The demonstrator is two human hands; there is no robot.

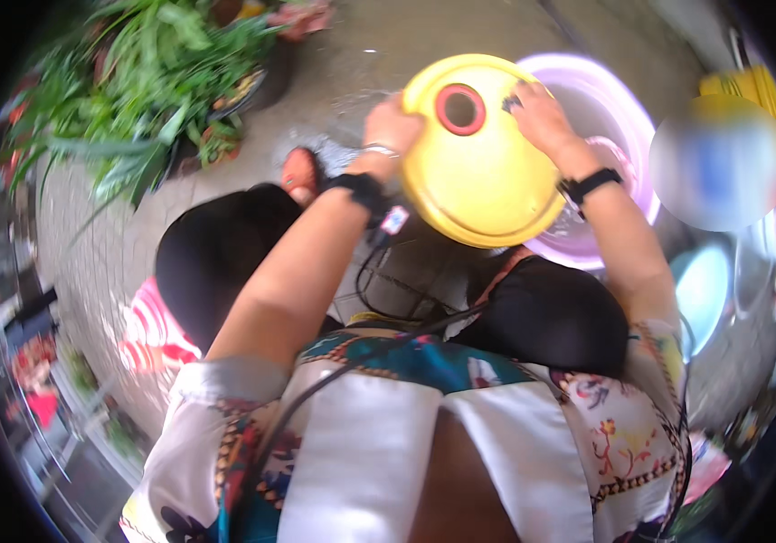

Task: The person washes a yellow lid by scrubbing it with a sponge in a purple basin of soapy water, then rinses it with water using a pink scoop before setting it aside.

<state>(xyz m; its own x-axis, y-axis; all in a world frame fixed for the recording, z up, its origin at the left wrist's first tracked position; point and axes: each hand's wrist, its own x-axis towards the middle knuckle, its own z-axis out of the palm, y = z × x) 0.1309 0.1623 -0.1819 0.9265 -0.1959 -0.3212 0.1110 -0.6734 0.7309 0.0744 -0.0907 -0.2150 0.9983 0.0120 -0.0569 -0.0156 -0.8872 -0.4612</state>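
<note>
A round yellow plastic lid with a red-rimmed round hole is held up in front of my knees, its broad face towards me. My left hand grips its left rim, the thumb over the near face. On the upper right of that face rests my right hand, fingers curled. Something small and dark shows at the right fingertips; I cannot tell what it is. Behind the lid, on the right, stands a pale purple plastic basin with water in it, partly hidden by the lid and my right forearm. A pink rounded thing lies inside.
Leafy green plants in pots fill the upper left. A light blue basin stands at the right, near a yellow container. Wet paving lies ahead. A black cable crosses my lap.
</note>
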